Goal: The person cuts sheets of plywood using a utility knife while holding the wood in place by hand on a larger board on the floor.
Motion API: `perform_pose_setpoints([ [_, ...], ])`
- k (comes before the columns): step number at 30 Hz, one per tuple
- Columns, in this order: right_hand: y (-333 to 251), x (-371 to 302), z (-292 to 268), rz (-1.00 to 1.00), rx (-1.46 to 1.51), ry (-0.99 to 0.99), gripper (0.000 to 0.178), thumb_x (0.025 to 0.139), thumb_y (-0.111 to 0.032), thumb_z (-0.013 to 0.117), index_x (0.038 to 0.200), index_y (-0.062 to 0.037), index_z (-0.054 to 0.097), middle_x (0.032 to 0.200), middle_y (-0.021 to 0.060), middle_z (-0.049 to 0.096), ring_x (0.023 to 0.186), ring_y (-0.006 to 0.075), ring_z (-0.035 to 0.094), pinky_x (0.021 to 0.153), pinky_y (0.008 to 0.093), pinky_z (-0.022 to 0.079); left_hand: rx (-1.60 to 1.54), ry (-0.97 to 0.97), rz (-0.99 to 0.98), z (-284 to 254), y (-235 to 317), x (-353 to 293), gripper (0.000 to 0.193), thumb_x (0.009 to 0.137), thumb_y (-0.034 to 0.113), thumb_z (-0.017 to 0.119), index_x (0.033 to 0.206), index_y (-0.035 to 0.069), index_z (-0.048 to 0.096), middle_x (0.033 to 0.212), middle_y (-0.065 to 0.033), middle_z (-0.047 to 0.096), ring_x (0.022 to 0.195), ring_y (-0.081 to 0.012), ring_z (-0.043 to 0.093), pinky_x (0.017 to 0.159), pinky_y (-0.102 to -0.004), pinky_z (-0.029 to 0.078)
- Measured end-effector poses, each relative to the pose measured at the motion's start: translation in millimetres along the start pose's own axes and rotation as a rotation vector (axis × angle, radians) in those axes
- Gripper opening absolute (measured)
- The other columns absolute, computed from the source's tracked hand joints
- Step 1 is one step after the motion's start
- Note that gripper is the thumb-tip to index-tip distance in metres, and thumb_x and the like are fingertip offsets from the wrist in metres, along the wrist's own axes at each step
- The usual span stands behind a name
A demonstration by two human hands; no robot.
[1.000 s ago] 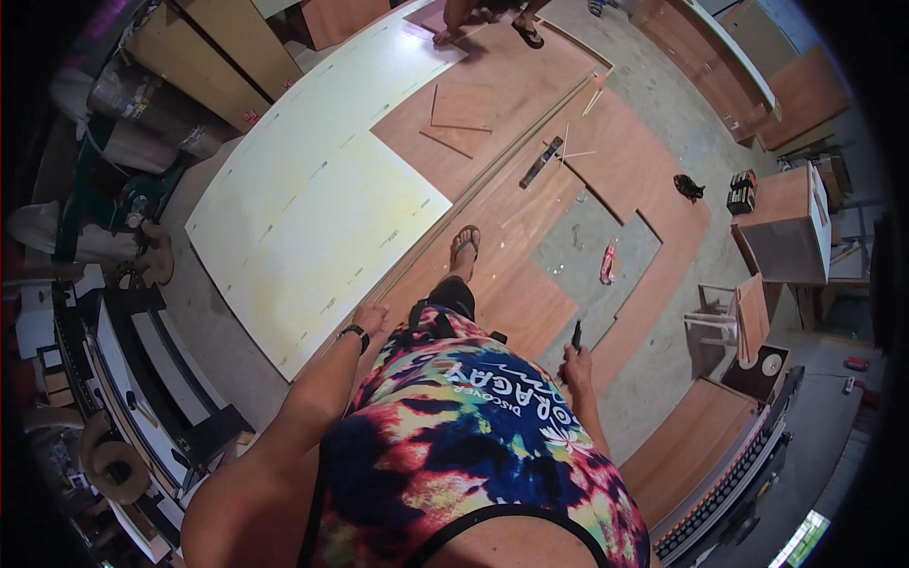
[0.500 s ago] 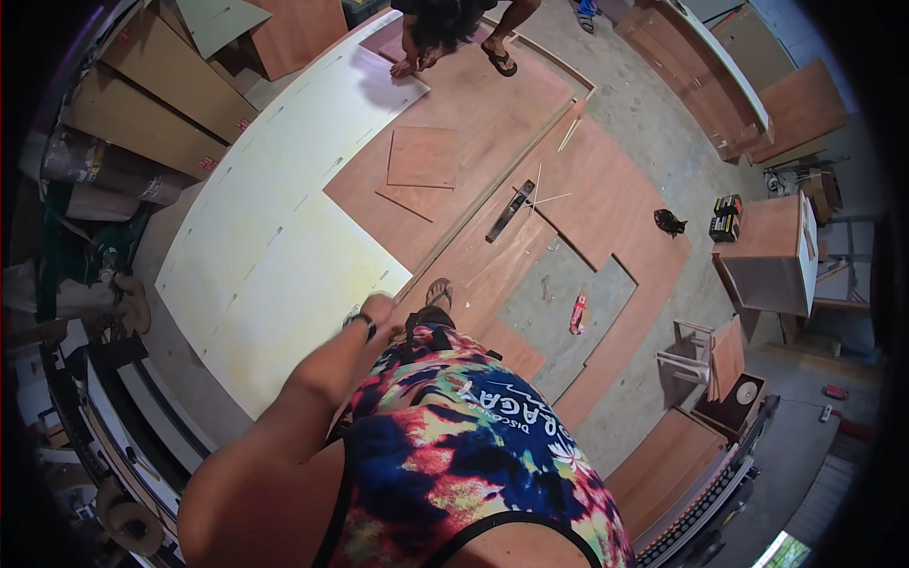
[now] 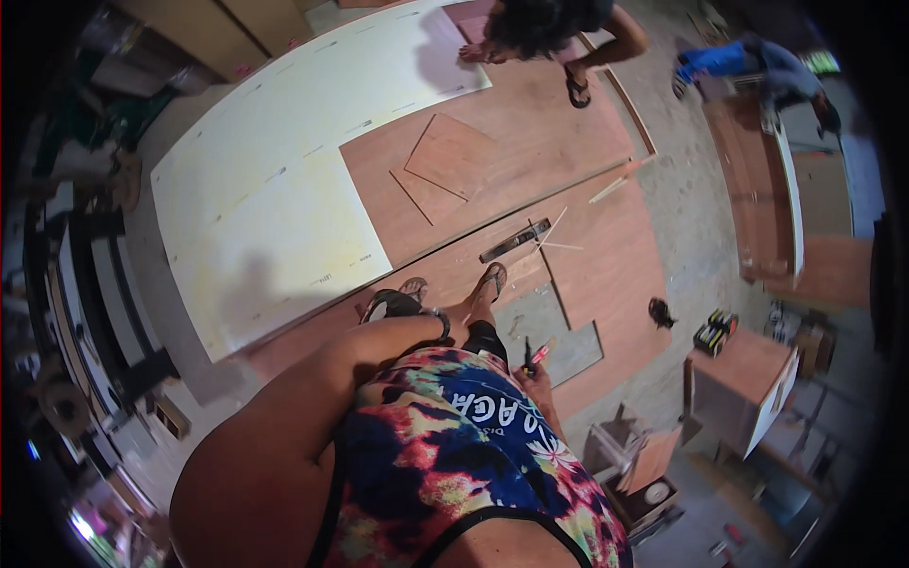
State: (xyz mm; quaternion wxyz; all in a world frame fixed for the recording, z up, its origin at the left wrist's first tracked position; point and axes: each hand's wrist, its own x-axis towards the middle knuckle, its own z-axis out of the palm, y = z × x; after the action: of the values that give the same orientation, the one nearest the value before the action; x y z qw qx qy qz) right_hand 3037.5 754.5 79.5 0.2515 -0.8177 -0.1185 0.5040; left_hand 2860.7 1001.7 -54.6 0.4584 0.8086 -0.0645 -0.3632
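Note:
My left arm crosses in front of my body, with a dark band on the wrist. My left hand (image 3: 457,328) is by my legs, and its fingers cannot be made out. To the right of my shirt, my right hand (image 3: 536,381) is closed around a dark, slim tool (image 3: 528,354) that points up; its kind is unclear. Just past it a red and white object (image 3: 540,356) shows in part. Beyond my feet lies a hand plane (image 3: 514,240) on a brown plywood sheet (image 3: 620,227), with thin wood strips (image 3: 561,244) beside it.
A white-faced panel (image 3: 275,180) covers the left side, with loose plywood pieces (image 3: 453,156) beside it. A co-worker (image 3: 549,24) crouches at the far edge; another person in blue (image 3: 724,62) bends near a long wooden box (image 3: 757,180). A wooden cabinet (image 3: 734,383) stands at right, battery packs (image 3: 716,331) on top.
My left hand has drawn back from the white panel's edge toward my legs. My right hand has come into view holding the dark tool. The view has turned; a person in blue appears at far right.

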Motion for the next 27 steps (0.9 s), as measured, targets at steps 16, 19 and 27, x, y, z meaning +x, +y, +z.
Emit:
perform_pose_setpoints([
  [16, -139.3, 93.0, -184.3, 0.566, 0.313, -1.035, 0.024, 0.088, 0.000, 0.072, 0.110, -0.0057, 0.065, 0.078, 0.0001, 0.061, 0.055, 0.0095, 0.051, 0.052, 0.0258, 0.044, -1.023, 0.685, 0.230, -43.4, 129.9, -21.6, 0.025, 0.096, 0.018, 0.060, 0.095, -0.001, 0.076, 0.088, -0.0134, 0.074, 0.084, -0.0255, 0.069, 0.082, -0.0388, 0.053],
  [19, -135.8, 121.5, -159.5, 0.614, 0.319, -1.090, 0.024, 0.088, 0.001, 0.071, 0.111, -0.0069, 0.064, 0.079, 0.0008, 0.061, 0.056, 0.0102, 0.050, 0.054, 0.0272, 0.045, -1.178, 0.587, 0.283, -19.7, 118.9, 4.0, 0.023, 0.095, 0.017, 0.061, 0.097, -0.002, 0.072, 0.089, -0.0149, 0.071, 0.085, -0.0282, 0.067, 0.082, -0.0387, 0.051],
  [27, -111.2, 273.8, -32.7, 0.381, 0.637, -0.694, 0.024, 0.093, -0.002, 0.070, 0.114, -0.0098, 0.062, 0.078, 0.0019, 0.059, 0.059, 0.0127, 0.051, 0.057, 0.0311, 0.047, -1.164, 0.274, 0.214, -15.5, 5.6, 93.5, 0.041, 0.103, 0.037, 0.060, 0.108, -0.002, 0.072, 0.093, -0.0114, 0.073, 0.085, -0.0214, 0.069, 0.081, -0.0385, 0.056],
])
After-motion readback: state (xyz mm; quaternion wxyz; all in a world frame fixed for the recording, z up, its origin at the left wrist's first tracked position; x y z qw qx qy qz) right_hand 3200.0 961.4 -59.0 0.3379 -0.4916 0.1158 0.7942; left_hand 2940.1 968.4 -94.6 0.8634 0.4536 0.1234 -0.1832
